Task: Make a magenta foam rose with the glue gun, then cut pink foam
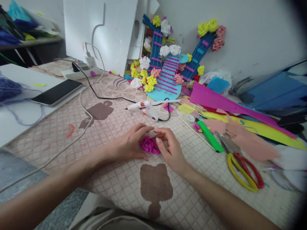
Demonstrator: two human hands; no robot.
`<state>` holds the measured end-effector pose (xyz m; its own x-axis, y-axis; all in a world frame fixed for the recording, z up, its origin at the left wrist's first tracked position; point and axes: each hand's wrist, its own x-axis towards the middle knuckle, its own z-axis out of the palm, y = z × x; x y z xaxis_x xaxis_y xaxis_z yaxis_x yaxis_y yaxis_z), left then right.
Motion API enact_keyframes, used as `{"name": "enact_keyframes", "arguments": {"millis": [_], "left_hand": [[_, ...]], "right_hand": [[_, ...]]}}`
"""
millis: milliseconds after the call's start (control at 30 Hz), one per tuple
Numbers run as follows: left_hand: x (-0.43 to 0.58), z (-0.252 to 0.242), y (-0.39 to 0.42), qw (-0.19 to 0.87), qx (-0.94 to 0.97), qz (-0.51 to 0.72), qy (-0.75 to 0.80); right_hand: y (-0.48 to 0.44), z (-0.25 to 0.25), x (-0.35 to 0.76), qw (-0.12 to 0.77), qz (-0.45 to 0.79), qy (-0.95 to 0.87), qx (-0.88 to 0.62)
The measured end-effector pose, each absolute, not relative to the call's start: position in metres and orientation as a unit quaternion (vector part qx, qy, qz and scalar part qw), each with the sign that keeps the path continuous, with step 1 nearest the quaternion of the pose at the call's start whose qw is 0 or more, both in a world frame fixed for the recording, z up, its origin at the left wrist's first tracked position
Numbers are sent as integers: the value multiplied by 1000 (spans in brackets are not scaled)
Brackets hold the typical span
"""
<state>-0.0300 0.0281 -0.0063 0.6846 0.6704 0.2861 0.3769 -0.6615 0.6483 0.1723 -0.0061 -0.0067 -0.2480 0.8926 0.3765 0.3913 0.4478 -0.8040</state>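
Observation:
A crumpled magenta paper flower (149, 145) sits low over the quilted tablecloth, between my two hands. My left hand (132, 142) curves round its left side, thumb below and fingers above. From the right, my right hand (170, 149) holds the flower's edge with bent fingers and thumb; part of the grip is hidden. Just beyond the hands lies a white hot glue gun (146, 108) on its side, a glue stick poking out of its back and a small light glowing on it.
Right of my hands lie a green box cutter (210, 135), scissors with yellow and red handles (242, 172) and coloured paper (230, 108). Guitar-shaped paper crafts with flowers (165, 76) lean on the wall. A phone (57, 92), power strip (81, 72) and grey cable (81, 134) are left.

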Motion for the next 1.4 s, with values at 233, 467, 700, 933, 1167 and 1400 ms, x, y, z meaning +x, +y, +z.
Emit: {"name": "enact_keyframes", "arguments": {"millis": [233,467,700,933,1167,1400], "left_hand": [[-37,-3,28,302,865,250,311],[-49,-2,25,330,868,195,316],[-47,1,32,341,837,274,329],[-48,11,38,409,791,320,323],[-48,12,33,395,757,363,373],[-43,10,17,223,811,362,402]], "right_hand": [[-7,-2,175,422,260,-743,-449],[28,12,240,307,-15,-803,-511],[49,-9,299,93,-157,-757,-628],[50,-7,293,113,-190,-766,-604],[21,10,250,300,10,-830,-470],[-13,5,216,292,36,-895,-336]]}}
